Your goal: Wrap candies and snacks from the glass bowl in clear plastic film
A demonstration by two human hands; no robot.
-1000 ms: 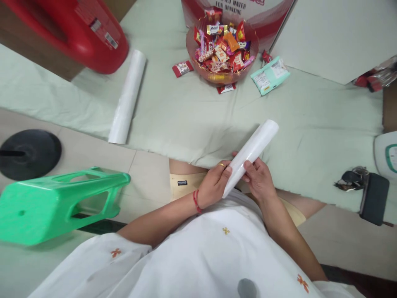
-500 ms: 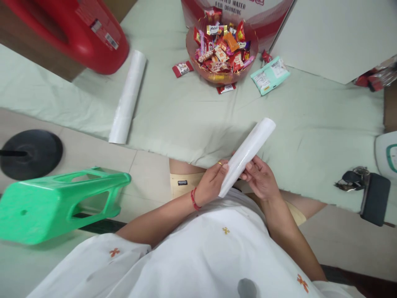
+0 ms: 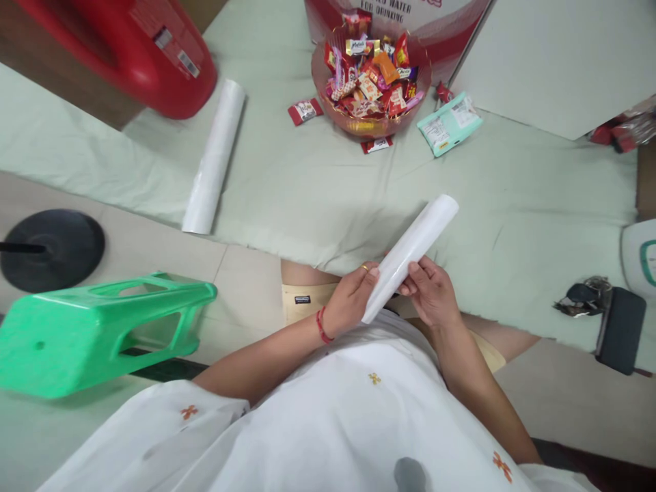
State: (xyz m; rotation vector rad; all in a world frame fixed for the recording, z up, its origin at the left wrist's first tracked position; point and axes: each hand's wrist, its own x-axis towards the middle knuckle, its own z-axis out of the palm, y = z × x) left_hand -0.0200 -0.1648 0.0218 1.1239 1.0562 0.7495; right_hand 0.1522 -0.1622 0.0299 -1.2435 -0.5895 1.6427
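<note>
A glossy white roll (image 3: 413, 254) is held at a slant between my two hands, over the table's near edge. My left hand (image 3: 354, 295), with a ring and a red bracelet on the wrist, grips the roll's lower left side. On the other side my right hand (image 3: 429, 288) holds it with the thumb against the surface and the fingers partly hidden behind. A second white roll (image 3: 214, 160) lies on the pale green cloth (image 3: 297, 191) to the left, touched by neither hand.
Along the back stand a red container (image 3: 169, 61), a glass bowl of wrapped sweets (image 3: 348, 126) and a printed box (image 3: 451, 41). A teal packet (image 3: 451, 124) lies nearby. Keys (image 3: 583, 298) and a dark phone-like object (image 3: 621, 331) are right. A green stool (image 3: 61, 342) is left.
The view has shifted very slightly. My right thumb has moved a little up along the roll; both hands still hold it in nearly the same place.
</note>
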